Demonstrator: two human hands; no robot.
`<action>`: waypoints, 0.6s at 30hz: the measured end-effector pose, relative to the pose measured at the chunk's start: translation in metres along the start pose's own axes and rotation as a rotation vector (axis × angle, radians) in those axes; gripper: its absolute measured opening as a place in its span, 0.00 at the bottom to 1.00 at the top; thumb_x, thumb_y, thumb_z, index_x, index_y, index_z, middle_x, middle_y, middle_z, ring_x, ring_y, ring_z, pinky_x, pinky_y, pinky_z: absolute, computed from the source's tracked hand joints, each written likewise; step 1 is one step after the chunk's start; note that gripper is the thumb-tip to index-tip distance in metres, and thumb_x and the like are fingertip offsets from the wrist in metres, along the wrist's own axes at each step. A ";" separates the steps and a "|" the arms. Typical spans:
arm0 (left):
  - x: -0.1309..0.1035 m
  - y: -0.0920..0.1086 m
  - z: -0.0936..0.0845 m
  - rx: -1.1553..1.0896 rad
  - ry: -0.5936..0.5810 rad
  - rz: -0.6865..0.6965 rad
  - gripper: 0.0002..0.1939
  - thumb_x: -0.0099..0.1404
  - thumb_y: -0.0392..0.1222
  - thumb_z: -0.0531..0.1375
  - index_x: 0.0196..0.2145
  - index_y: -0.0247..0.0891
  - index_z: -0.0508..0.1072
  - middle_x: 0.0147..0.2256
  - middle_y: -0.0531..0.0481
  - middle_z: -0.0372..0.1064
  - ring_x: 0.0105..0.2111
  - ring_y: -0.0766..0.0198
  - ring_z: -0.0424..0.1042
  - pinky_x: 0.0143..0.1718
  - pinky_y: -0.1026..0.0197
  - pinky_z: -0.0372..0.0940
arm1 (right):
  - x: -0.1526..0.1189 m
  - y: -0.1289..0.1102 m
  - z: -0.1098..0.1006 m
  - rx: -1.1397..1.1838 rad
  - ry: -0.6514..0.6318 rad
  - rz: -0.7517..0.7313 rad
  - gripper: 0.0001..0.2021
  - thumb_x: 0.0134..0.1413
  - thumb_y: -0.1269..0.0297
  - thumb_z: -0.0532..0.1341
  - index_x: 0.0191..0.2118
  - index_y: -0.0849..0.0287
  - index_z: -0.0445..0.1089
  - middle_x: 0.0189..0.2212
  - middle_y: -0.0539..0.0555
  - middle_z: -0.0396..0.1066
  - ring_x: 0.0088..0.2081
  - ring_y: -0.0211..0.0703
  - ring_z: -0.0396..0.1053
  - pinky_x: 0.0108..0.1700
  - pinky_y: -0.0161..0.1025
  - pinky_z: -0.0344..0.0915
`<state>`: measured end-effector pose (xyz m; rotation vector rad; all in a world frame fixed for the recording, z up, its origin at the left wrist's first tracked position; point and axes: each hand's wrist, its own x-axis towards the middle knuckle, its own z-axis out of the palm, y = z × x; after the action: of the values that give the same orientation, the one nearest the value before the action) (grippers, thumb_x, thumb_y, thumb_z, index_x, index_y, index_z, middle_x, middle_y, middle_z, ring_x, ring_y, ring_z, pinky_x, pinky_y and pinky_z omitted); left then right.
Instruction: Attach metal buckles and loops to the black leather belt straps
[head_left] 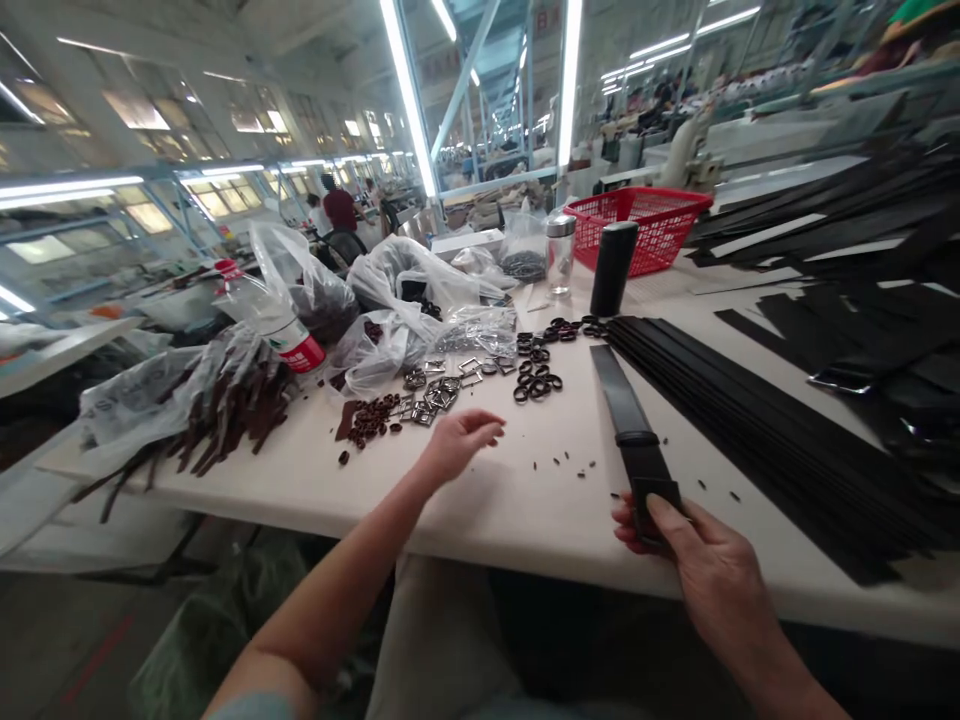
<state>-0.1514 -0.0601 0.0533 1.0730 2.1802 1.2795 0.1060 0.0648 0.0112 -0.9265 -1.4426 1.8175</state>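
My right hand (709, 555) grips a black leather belt strap (636, 410) near its lower end, thumb on top. A loop band sits across the strap, and its far end rests on the table. My left hand (466, 442) hovers over the table with loosely bent fingers a little apart and nothing visible in them. Just beyond it lie a heap of metal buckles (439, 398) and a cluster of black belt loops (536, 382). Dark brown loops (371, 418) are piled further left. Several tiny dark pieces (581, 474) are scattered between my hands.
A long stack of black straps (750, 430) covers the table's right side. At the back stand a red basket (645, 225), a dark cylinder (613, 268) and a glass bottle (560, 258). Plastic bags (405, 285), a tilted plastic bottle (281, 325) and brown strips (232, 405) occupy the left.
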 end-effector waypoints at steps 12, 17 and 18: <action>0.079 -0.011 0.005 0.387 0.029 0.223 0.06 0.58 0.39 0.65 0.34 0.43 0.82 0.38 0.48 0.77 0.34 0.60 0.73 0.43 0.59 0.64 | -0.003 0.002 0.000 -0.075 -0.054 -0.045 0.24 0.52 0.43 0.65 0.37 0.64 0.76 0.28 0.58 0.79 0.27 0.46 0.77 0.32 0.39 0.77; 0.089 -0.007 0.027 0.352 -0.001 0.217 0.04 0.53 0.36 0.67 0.29 0.41 0.81 0.38 0.46 0.75 0.39 0.55 0.72 0.48 0.55 0.63 | -0.005 -0.002 0.002 -0.078 -0.068 -0.061 0.25 0.51 0.41 0.65 0.35 0.63 0.76 0.28 0.58 0.78 0.26 0.46 0.76 0.30 0.40 0.76; 0.090 -0.007 0.028 0.324 0.002 0.207 0.03 0.53 0.35 0.66 0.27 0.40 0.80 0.37 0.45 0.75 0.38 0.55 0.72 0.48 0.55 0.63 | -0.005 -0.003 0.003 -0.075 -0.071 -0.063 0.25 0.51 0.41 0.65 0.35 0.63 0.76 0.28 0.58 0.78 0.26 0.46 0.76 0.30 0.40 0.76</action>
<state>-0.1924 0.0236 0.0367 1.4546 2.3837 1.0260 0.1068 0.0598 0.0150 -0.8511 -1.5752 1.7766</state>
